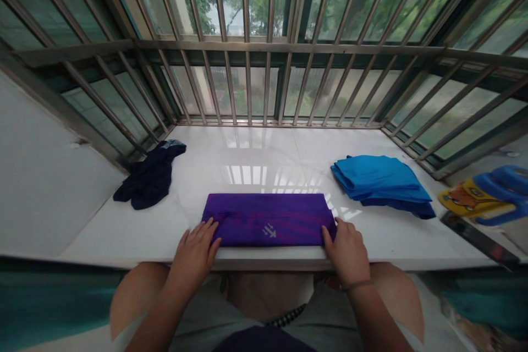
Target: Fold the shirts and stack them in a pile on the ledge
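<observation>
A purple garment (pixel 267 219) lies folded into a long flat rectangle near the front edge of a white marble sill (pixel 264 159), with a small pale logo on its near side. My left hand (pixel 196 250) rests on its near left corner, fingers spread over the cloth edge. My right hand (pixel 347 248) holds the near right corner, fingers curled at the edge. A thin band circles my right wrist.
A crumpled dark navy garment (pixel 149 177) lies at the left of the sill. Folded blue clothes (pixel 381 182) are stacked at the right. Metal window bars (pixel 247 47) fence the back and sides. A yellow and blue object (pixel 487 196) sits beyond the right edge.
</observation>
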The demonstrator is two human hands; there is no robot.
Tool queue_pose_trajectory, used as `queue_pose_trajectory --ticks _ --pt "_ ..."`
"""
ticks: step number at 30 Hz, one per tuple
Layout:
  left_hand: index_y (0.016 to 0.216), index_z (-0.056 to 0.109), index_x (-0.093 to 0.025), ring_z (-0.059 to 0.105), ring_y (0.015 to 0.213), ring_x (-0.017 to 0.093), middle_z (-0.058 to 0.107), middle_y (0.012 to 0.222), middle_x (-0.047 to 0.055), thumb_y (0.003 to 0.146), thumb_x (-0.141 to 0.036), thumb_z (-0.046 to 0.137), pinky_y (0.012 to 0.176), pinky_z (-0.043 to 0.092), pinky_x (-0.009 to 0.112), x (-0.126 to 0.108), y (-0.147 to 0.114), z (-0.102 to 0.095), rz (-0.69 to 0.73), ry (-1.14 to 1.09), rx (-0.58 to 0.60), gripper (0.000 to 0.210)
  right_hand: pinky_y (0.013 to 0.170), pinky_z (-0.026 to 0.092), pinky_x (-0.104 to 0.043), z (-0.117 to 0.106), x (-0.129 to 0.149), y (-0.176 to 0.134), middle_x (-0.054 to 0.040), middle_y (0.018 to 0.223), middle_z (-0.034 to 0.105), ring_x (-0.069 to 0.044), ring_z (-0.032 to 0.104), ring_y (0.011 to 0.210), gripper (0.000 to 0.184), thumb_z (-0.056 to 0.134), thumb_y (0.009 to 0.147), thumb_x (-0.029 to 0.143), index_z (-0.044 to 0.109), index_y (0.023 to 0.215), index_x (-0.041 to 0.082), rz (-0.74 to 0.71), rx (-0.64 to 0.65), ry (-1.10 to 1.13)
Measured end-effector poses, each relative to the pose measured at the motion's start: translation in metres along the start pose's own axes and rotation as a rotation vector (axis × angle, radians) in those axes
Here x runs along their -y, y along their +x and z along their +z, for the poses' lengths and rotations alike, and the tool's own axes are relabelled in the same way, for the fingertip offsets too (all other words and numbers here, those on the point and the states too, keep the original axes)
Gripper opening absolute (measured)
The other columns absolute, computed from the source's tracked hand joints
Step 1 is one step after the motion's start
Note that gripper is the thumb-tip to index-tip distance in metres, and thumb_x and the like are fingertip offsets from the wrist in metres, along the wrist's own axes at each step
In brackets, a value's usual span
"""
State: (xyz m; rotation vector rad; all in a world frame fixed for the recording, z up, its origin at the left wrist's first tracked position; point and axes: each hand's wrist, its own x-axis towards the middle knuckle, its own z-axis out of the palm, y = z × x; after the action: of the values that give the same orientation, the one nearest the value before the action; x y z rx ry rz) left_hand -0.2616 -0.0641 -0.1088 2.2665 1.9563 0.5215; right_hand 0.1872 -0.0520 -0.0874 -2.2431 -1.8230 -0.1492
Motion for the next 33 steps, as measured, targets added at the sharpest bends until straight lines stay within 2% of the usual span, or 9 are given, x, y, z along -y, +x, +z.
queue_pose_trajectory --ticks 5,7,11,14,20,23,27,30,33 --pt "0.158 0.060 -0.014 0.051 0.153 0.050 0.051 0.169 0.024 0.111 -0.047 0.043 0.121 0.038 0.080 -0.002 -0.010 0.000 -0.201 0.124 -0.125 0.060 0.087 0.054 -0.042 -0.006 0.004 0.004 -0.0218 0.103 0.073 -0.034 0.073 0.093 0.046 0.050 0.111 0.053 0.067 0.118 0.010 0.010 0.114 -0.108" --pt "0.159 0.058 -0.016 0.048 0.157 0.045 0.048 0.171 0.021 0.112 -0.044 0.041 0.124 0.037 0.076 -0.002 -0.007 0.000 -0.123 0.083 -0.138 0.057 0.080 0.053 -0.040 -0.007 0.010 0.006 -0.0205 0.097 0.075 -0.033 0.075 0.089 0.046 0.050 0.111 0.054 0.067 0.112 0.012 0.049 0.176 -0.098" --pt "0.161 0.057 -0.026 0.047 0.160 0.036 0.052 0.171 0.013 0.112 -0.040 0.047 0.131 0.033 0.068 0.002 0.004 0.007 0.135 -0.002 -0.009 0.052 0.075 0.052 -0.037 -0.010 0.021 0.018 -0.0197 0.098 0.078 -0.031 0.078 0.091 0.038 0.048 0.113 0.045 0.068 0.115 0.013 0.152 0.319 -0.014" --pt "0.160 0.059 -0.026 0.048 0.159 0.037 0.053 0.170 0.013 0.111 -0.039 0.051 0.132 0.030 0.071 0.005 0.012 0.014 0.158 0.004 0.044 0.052 0.077 0.052 -0.036 -0.014 0.016 0.031 -0.0210 0.103 0.080 -0.031 0.080 0.095 0.037 0.045 0.114 0.039 0.069 0.116 0.012 0.177 0.395 -0.006" --pt "0.158 0.060 -0.029 0.049 0.159 0.032 0.053 0.170 0.013 0.110 -0.037 0.054 0.134 0.029 0.066 0.006 0.020 0.017 0.198 -0.052 0.068 0.049 0.079 0.052 -0.039 -0.029 -0.031 0.060 -0.0254 0.105 0.079 -0.035 0.079 0.096 0.043 0.045 0.112 0.040 0.071 0.119 0.006 0.316 0.366 -0.062" --pt "0.158 0.060 -0.030 0.050 0.158 0.030 0.053 0.170 0.012 0.111 -0.034 0.052 0.135 0.031 0.064 0.001 0.022 0.016 0.232 -0.091 0.073 0.048 0.077 0.052 -0.039 -0.041 -0.037 0.070 -0.0227 0.105 0.080 -0.035 0.079 0.093 0.044 0.050 0.109 0.044 0.070 0.127 0.009 0.376 0.272 -0.031" --pt "0.151 0.065 -0.029 0.055 0.154 0.030 0.057 0.167 0.011 0.111 -0.033 0.052 0.133 0.035 0.063 -0.009 0.026 0.011 0.290 -0.153 0.024 0.042 0.075 0.050 -0.037 -0.058 0.002 0.072 -0.0179 0.105 0.081 -0.032 0.077 0.089 0.042 0.055 0.105 0.043 0.069 0.132 0.015 0.301 0.084 0.070" --pt "0.140 0.073 -0.027 0.066 0.138 0.028 0.071 0.150 0.011 0.111 -0.032 0.051 0.123 0.049 0.053 -0.018 0.029 0.004 0.317 -0.232 -0.028 0.036 0.077 0.049 -0.035 -0.069 0.060 0.066 -0.0139 0.110 0.080 -0.028 0.076 0.093 0.030 0.058 0.105 0.037 0.070 0.127 0.019 0.136 0.033 0.155" --pt "0.128 0.077 -0.024 0.073 0.117 0.027 0.079 0.124 0.012 0.111 -0.033 0.050 0.107 0.059 0.045 -0.026 0.034 -0.001 0.221 -0.311 -0.071 0.033 0.082 0.051 -0.033 -0.074 0.130 0.055 -0.0113 0.115 0.078 -0.025 0.074 0.098 0.019 0.059 0.105 0.025 0.069 0.120 0.020 -0.102 0.049 0.257"
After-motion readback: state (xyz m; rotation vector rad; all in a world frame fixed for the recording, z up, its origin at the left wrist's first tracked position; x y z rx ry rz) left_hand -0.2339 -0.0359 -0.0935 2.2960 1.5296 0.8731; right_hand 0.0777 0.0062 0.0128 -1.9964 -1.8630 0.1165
